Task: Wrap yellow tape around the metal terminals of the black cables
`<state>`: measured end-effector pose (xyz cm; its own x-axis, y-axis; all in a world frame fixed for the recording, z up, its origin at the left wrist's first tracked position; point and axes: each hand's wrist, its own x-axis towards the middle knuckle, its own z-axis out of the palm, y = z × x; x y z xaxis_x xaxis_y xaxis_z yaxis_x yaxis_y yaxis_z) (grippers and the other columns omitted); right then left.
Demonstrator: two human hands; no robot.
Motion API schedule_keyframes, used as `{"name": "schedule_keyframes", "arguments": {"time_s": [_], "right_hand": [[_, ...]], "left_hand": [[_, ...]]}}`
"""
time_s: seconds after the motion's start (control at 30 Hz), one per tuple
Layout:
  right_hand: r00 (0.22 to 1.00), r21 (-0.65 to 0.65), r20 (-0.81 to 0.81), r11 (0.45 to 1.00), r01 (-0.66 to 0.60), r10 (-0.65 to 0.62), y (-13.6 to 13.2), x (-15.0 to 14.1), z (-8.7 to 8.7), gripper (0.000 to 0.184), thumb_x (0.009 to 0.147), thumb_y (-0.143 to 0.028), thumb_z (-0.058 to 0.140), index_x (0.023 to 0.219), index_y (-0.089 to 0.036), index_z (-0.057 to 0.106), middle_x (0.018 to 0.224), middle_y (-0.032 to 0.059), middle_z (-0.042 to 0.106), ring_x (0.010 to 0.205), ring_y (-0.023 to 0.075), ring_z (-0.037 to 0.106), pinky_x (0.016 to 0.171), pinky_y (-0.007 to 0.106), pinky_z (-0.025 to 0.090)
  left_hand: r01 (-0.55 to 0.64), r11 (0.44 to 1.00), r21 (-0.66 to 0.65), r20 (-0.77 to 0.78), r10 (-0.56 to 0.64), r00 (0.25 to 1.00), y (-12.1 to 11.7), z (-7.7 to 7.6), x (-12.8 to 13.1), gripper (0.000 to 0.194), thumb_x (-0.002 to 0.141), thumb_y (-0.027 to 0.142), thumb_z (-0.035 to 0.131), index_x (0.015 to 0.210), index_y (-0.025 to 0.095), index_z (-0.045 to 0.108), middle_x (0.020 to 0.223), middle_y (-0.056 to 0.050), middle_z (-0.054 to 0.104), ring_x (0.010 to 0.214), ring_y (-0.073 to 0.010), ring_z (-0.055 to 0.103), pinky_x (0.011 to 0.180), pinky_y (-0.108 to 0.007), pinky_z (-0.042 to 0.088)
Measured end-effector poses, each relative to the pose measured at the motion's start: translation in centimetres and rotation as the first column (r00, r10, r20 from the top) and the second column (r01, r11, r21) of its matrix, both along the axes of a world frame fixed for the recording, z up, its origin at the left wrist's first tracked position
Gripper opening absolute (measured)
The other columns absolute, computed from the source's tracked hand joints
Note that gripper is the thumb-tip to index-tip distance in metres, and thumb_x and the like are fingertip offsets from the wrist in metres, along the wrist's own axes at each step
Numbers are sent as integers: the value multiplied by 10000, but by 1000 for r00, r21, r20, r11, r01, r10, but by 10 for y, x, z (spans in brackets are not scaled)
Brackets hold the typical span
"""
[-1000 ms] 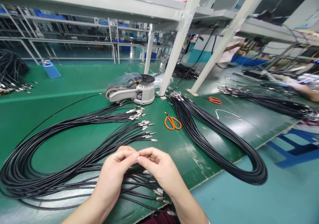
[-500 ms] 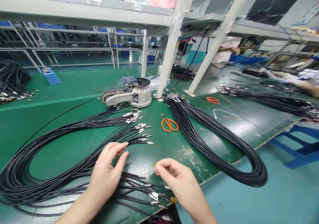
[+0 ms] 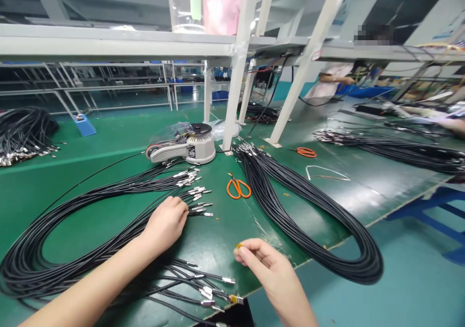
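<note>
My left hand (image 3: 167, 223) lies over the left bundle of black cables (image 3: 109, 186), its fingers closed around cable just behind the silver connectors (image 3: 198, 191). How many cables it grips is hidden under the fingers. Lower right, my right hand (image 3: 267, 269) pinches a small piece of yellow tape (image 3: 238, 247) between thumb and forefinger, above the table edge. Below and between the hands, loose cable ends with metal connectors (image 3: 207, 292) point right. One of these ends carries a yellow tape wrap (image 3: 235, 299).
A tape dispenser (image 3: 199, 145) stands behind the cables. Orange-handled scissors (image 3: 239, 188) lie beside a second looped cable bundle (image 3: 301, 215), which overhangs the table edge. White posts (image 3: 236, 75) hold up a shelf. Another person (image 3: 329, 80) is at the back right, near a blue stool (image 3: 432, 210).
My left hand has moved up to the connector ends and closed from a loose, parted grip. My right hand has shifted slightly right, the tape still in its pinch. The view has tilted upward.
</note>
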<state>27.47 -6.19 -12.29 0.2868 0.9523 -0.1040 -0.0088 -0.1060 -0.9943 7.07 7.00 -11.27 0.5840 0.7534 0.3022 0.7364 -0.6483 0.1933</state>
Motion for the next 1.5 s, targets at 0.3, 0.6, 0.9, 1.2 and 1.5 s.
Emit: {"name": "schedule_keyframes", "arguments": {"time_s": [0.3, 0.6, 0.9, 1.2, 1.5], "right_hand": [[972, 23, -236, 1000, 15, -9, 59, -37, 7, 284, 648, -333, 758, 815, -141, 632, 669, 20, 674, 668, 168, 632, 576, 244, 474], [978, 44, -210, 999, -5, 14, 56, -41, 0, 268, 657, -266, 727, 845, -150, 575, 620, -13, 642, 614, 146, 583, 608, 258, 444], [977, 132, -212, 989, 59, -30, 51, -49, 15, 308, 657, -346, 763, 850, -169, 601, 688, 6, 665, 664, 163, 629, 643, 271, 485], [971, 10, -215, 994, 111, -106, 12, -78, 11, 219, 738, -375, 696, 787, -162, 703, 884, 67, 701, 714, 174, 615, 640, 268, 502], [953, 49, -281, 990, 135, -116, 13, -91, 7, 177, 767, -342, 675, 724, -171, 656, 806, 36, 679, 751, 171, 608, 698, 263, 490]], "left_hand": [[74, 979, -191, 363, 0, 932, -38, -7, 11, 195, 911, 269, 466, 933, 238, 657, 778, -17, 607, 757, -150, 591, 689, -253, 496], [44, 947, -318, 388, 88, 918, -50, -7, 2, 157, 848, 112, 477, 787, 205, 588, 786, -6, 620, 762, -153, 586, 703, -271, 470], [161, 941, -296, 528, 20, 849, -50, -1, -2, 150, 873, 169, 504, 934, 222, 631, 848, -10, 638, 797, -138, 601, 740, -257, 469], [137, 984, -110, 653, -32, 757, -66, -9, 0, 198, 881, 121, 500, 1014, 216, 612, 793, -16, 590, 750, -132, 560, 670, -257, 475], [113, 993, 39, 613, -113, 782, -71, -7, -2, 245, 861, 53, 505, 1038, 197, 596, 870, -32, 617, 799, -134, 566, 707, -258, 483]]}}
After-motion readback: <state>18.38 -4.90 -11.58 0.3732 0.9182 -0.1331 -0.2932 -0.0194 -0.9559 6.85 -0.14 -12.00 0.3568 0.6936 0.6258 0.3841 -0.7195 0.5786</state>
